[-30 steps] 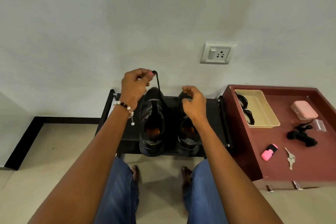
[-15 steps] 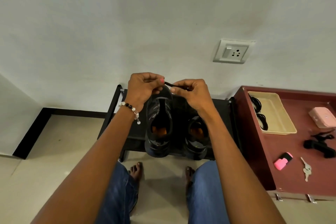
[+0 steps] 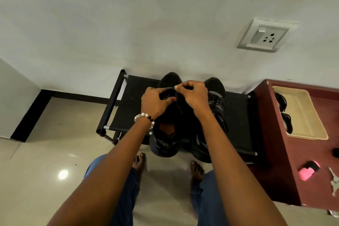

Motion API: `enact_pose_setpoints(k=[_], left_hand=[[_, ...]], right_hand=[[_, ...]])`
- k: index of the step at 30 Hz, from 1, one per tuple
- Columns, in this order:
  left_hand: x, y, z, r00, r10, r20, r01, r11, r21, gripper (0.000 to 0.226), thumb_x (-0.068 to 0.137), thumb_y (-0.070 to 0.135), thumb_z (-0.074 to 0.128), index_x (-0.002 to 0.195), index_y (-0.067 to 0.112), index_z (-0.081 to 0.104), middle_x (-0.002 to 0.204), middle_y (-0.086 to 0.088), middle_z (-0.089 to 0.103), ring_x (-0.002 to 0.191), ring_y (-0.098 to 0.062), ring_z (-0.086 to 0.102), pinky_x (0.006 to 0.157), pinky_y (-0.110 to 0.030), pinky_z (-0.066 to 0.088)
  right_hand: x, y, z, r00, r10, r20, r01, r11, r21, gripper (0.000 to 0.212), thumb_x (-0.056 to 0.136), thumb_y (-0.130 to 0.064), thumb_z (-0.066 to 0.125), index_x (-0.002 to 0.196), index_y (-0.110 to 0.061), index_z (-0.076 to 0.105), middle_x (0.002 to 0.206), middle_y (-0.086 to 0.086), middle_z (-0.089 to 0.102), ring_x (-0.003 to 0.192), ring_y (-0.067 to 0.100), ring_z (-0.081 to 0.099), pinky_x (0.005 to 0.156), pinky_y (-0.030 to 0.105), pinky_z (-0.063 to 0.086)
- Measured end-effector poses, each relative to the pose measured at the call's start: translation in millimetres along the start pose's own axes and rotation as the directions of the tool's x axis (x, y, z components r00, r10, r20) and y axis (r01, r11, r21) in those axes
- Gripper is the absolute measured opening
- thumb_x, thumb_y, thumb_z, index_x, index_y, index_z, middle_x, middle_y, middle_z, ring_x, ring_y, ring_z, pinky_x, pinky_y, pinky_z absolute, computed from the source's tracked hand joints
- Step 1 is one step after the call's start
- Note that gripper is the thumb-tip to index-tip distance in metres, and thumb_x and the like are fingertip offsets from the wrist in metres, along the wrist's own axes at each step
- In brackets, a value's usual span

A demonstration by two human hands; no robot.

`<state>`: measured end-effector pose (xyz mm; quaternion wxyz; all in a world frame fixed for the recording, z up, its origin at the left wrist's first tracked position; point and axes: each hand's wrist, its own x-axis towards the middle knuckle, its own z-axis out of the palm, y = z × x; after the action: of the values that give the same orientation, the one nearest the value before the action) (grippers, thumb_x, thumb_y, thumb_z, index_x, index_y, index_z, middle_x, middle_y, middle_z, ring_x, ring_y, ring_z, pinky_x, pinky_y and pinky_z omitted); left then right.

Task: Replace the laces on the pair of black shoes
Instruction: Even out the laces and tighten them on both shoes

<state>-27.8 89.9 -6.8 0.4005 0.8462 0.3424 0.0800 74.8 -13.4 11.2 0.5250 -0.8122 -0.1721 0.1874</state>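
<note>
Shoes (image 3: 166, 134), matte black with orange insoles, sit side by side.

Plain grey wall (image 3: 128, 14) with one socket plate (image 3: 264, 35) and black skirting (image 3: 31, 115). Glossy beige tiled floor (image 3: 45, 161) shows a light reflection. Maroon cabinet (image 3: 286, 161) at right.

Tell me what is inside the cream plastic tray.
The cream plastic tray holds coiled black laces along its left wall; its wall hides part of them.
</note>
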Motion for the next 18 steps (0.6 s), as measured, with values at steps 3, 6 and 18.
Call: enact_pose_setpoints(k=[3, 6, 18], left_hand=[[8, -6, 3, 1.000, -0.028, 0.000, 0.028, 1.000, 0.002, 0.065, 0.064, 0.065, 0.070, 0.116, 0.027, 0.069, 0.101, -0.005, 0.067, 0.087, -0.019, 0.065, 0.077, -0.040, 0.057], [10, 0, 0, 0.996, -0.089, -0.007, 0.088, 0.994, -0.068, 0.040, 0.074, 0.029, 0.079, 0.110, 0.012, 0.072, 0.095, -0.010, 0.071, 0.086, -0.023, 0.068, 0.078, -0.041, 0.058], [18, -5, -8, 0.985, -0.170, 0.017, 0.169, 0.957, -0.237, 0.035, 0.080, 0.021, 0.074, 0.114, 0.014, 0.070, 0.091, -0.004, 0.071, 0.081, -0.019, 0.070, 0.075, -0.040, 0.060]], right_hand=[[11, 7, 13, 0.999, -0.029, -0.026, 0.028, 0.998, -0.048, 0.002, 0.086, -0.014, 0.071, 0.086, -0.016, 0.072, 0.085, -0.005, 0.070, 0.081, 0.011, 0.067, 0.079, 0.023, 0.056], [13, 18, 23, 0.995, -0.104, -0.012, 0.101, 0.987, -0.127, 0.014, 0.088, -0.011, 0.069, 0.100, -0.011, 0.075, 0.098, -0.001, 0.073, 0.094, 0.010, 0.067, 0.092, 0.025, 0.052], [34, 24, 41, 0.971, -0.206, 0.124, 0.240, 0.789, -0.565, 0.017, 0.093, -0.025, 0.061, 0.099, -0.014, 0.072, 0.109, 0.009, 0.058, 0.113, 0.027, 0.045, 0.084, 0.029, 0.036]])
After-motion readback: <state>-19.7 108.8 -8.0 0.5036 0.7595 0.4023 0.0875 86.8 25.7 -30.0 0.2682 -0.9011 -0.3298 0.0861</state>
